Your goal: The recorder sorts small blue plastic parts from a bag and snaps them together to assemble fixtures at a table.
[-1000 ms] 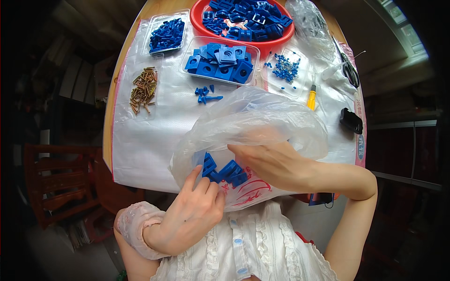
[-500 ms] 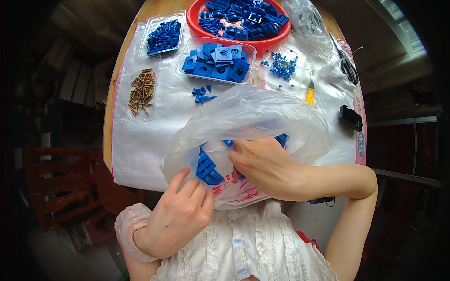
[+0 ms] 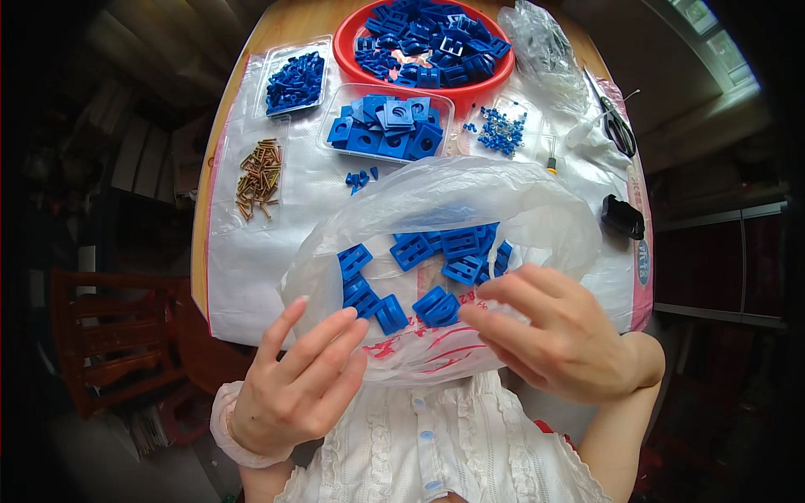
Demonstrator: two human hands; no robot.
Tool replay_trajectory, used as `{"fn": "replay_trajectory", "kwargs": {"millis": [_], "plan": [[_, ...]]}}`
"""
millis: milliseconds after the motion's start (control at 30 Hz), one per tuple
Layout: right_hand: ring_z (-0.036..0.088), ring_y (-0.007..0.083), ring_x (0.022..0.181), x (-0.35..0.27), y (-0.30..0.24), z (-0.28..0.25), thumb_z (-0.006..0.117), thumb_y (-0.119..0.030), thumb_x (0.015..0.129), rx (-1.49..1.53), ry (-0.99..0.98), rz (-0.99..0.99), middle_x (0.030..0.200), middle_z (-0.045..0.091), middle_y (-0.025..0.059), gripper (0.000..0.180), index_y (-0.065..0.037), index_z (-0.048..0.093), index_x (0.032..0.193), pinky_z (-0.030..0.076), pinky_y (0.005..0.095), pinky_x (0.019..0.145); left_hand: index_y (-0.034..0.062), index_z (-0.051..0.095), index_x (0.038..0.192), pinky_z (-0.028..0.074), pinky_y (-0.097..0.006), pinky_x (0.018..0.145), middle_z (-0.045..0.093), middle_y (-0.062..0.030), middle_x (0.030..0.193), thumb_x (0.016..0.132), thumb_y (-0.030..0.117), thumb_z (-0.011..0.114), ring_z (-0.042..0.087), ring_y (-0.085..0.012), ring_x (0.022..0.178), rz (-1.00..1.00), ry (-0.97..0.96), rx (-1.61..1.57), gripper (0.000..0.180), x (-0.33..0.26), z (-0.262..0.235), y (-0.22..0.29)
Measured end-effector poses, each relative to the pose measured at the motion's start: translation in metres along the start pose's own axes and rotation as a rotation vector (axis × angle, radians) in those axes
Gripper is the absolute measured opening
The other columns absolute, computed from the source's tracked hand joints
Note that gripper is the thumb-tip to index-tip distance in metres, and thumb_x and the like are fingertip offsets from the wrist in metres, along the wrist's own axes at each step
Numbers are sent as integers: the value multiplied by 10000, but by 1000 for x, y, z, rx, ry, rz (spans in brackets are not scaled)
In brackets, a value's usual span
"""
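A translucent white plastic bag with red print stands wide open in front of me. Several blue slotted plastic pieces lie inside it, some singly at the near side and others clustered at the far side. My left hand is beside the bag's near left rim, fingers spread, with nothing seen in it. Over the near right part of the opening, my right hand has its fingers bent but apart. Nothing shows between them, though the thumb is partly hidden.
Beyond the bag are a red basin of blue parts, a clear tub of blue square plates, small blue parts, brass-coloured screws and small blue-and-silver pieces. Scissors, a black object and crumpled plastic lie right.
My right hand has come out of the bag and moved right and nearer, its fingers loosening. My left hand has shifted left and spread its fingers. More blue pieces show in the bag.
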State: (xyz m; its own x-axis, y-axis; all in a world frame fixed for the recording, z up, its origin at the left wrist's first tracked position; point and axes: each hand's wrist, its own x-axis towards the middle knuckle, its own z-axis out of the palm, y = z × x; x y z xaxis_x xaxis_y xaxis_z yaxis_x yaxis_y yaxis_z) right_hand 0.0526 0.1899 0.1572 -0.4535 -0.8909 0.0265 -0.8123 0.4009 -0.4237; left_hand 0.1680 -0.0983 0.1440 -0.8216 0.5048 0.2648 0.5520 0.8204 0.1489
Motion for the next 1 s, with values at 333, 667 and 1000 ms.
{"fn": "replay_trajectory", "kwargs": {"millis": [333,667,1000], "plan": [[341,445,1545,-52,61,24,1005,-184,626,363,205,432,1698,284,208,1335,-142,217,1704,396,480,1239,-38,94,1672,346,-569,1229,205,-329,1689,631,525,1003,330,-528,1522,-446,-3,-362,1493,-39,89,-13],[646,460,1068,24,35,62,747,43,802,324,110,77,1194,596,248,443,33,517,1180,539,508,898,36,350,1622,284,-581,1264,313,-248,1679,730,241,929,330,-514,1513,-67,100,-410,1084,50,113,-28],[653,420,1024,43,6,27,712,-10,853,286,144,-113,1063,638,213,264,5,573,1077,528,471,896,26,664,1344,543,-384,1002,720,-142,1295,878,92,819,700,-264,1161,-68,201,-857,496,53,121,-44]]}}
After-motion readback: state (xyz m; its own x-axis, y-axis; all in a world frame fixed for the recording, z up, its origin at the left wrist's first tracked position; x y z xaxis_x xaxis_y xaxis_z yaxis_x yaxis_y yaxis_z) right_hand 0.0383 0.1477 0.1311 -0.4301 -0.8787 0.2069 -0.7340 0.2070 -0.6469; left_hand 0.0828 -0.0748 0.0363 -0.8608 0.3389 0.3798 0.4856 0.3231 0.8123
